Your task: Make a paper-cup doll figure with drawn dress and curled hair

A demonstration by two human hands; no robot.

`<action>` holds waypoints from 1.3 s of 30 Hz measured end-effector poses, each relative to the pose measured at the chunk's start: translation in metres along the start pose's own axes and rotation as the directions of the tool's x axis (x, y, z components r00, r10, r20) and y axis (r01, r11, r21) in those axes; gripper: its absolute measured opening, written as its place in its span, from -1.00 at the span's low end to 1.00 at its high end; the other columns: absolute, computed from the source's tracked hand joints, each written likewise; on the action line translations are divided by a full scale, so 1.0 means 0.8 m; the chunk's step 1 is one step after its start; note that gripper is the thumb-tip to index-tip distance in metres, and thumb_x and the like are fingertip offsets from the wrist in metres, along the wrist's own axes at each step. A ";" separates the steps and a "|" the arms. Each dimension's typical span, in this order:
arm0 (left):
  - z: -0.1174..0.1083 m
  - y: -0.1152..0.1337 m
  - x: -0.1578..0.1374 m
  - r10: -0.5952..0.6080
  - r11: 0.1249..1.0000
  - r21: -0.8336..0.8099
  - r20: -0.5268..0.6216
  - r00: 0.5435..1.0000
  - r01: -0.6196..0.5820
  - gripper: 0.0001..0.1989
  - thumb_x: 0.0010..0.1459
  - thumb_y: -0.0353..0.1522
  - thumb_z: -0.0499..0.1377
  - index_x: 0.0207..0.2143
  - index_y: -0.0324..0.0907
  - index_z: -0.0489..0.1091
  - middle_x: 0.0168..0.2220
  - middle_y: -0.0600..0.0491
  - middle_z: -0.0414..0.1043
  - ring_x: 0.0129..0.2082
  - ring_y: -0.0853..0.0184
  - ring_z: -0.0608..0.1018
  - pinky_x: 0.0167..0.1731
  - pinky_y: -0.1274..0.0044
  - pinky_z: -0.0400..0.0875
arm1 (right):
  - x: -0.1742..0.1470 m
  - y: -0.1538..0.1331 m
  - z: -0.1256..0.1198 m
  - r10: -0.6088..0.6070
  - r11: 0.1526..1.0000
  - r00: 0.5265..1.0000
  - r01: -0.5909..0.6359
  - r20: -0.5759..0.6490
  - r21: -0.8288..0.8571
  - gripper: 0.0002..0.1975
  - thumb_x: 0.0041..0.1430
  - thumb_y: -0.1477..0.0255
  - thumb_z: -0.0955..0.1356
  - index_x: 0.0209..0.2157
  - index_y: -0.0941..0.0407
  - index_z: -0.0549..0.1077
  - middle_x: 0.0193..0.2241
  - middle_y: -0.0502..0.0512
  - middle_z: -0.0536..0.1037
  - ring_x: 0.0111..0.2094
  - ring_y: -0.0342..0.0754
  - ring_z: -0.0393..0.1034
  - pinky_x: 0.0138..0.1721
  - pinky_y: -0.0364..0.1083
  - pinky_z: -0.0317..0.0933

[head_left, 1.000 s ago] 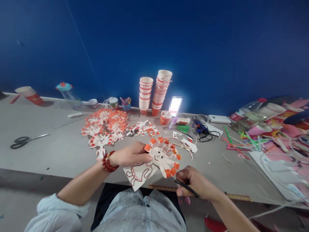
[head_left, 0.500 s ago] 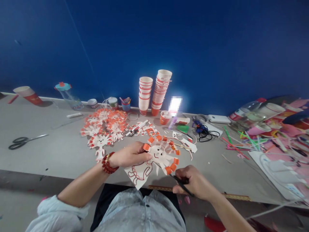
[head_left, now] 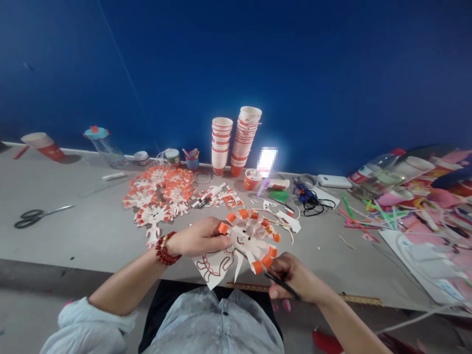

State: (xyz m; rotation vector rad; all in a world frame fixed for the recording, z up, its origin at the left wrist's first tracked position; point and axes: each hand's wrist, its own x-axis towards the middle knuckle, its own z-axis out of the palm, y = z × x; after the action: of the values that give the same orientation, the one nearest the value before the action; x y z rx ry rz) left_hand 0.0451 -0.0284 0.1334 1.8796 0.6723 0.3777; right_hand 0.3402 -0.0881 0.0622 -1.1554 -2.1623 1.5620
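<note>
My left hand (head_left: 202, 237) is closed on a cut paper cup (head_left: 243, 240), flattened into a lion face with curled orange strips around it. Beneath the face is a white paper piece (head_left: 214, 268) with a body drawn in dark red lines. Just right of the curls, my right hand (head_left: 291, 276) grips black-handled scissors (head_left: 282, 284). Their blades are largely hidden behind the orange curls. To the left lies a pile of similar paper lions (head_left: 158, 189), one of them with a white body attached.
Two tall stacks of paper cups (head_left: 220, 147) stand at the wall. Paper scraps (head_left: 224, 197) lie in front. A glue gun (head_left: 307, 193) with a black cord sits right of centre. Other scissors (head_left: 44, 215) are at far left; a bottle (head_left: 374, 169) and craft materials crowd the right.
The paper lion face has turned slightly and its curls have shifted right. A white strip now hangs lower beneath it. My right hand with the scissors has moved slightly right.
</note>
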 end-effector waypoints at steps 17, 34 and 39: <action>0.007 -0.003 0.000 0.017 0.999 0.051 -0.119 0.993 -0.011 -0.61 0.29 -0.18 0.00 -0.55 -0.18 0.07 -0.60 0.19 -0.01 -0.60 0.50 0.08 -0.60 0.60 -0.01 | 0.003 -0.023 0.012 -0.046 0.952 0.950 -0.052 -0.308 -0.301 -0.38 -0.01 -0.14 0.37 -0.62 0.09 0.09 -0.65 -0.13 0.06 -0.58 -0.19 -0.09 -0.52 -0.15 -0.19; 0.053 -0.037 0.002 -0.004 1.000 -0.013 -0.526 0.850 -0.004 -0.64 0.28 -0.24 0.04 -0.55 -0.19 0.13 -0.59 0.20 0.03 -0.58 0.49 0.09 -0.58 0.62 0.03 | 0.066 -0.030 0.079 0.332 0.469 0.696 0.464 -0.637 0.752 -0.63 -0.20 0.22 0.58 -0.39 0.06 0.46 -0.38 0.02 0.56 -0.42 -0.11 0.36 -0.32 -0.11 0.28; 0.068 -0.041 0.007 -0.014 0.998 -0.062 -0.557 0.830 -0.025 -0.63 0.28 -0.23 0.05 -0.56 -0.19 0.13 -0.61 0.21 0.00 -0.59 0.50 0.06 -0.59 0.62 0.00 | 0.087 -0.071 0.069 0.330 0.504 0.638 0.504 -0.696 0.701 -0.66 -0.24 0.41 0.58 -0.35 0.07 0.51 -0.37 -0.01 0.57 -0.32 -0.06 0.44 -0.21 -0.09 0.32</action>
State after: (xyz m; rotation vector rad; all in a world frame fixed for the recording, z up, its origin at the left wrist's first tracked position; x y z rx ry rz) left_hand 0.0702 -0.0559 0.0813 1.7051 1.0268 0.9682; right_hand 0.2354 -0.0837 0.0725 -0.9720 -0.6174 1.3684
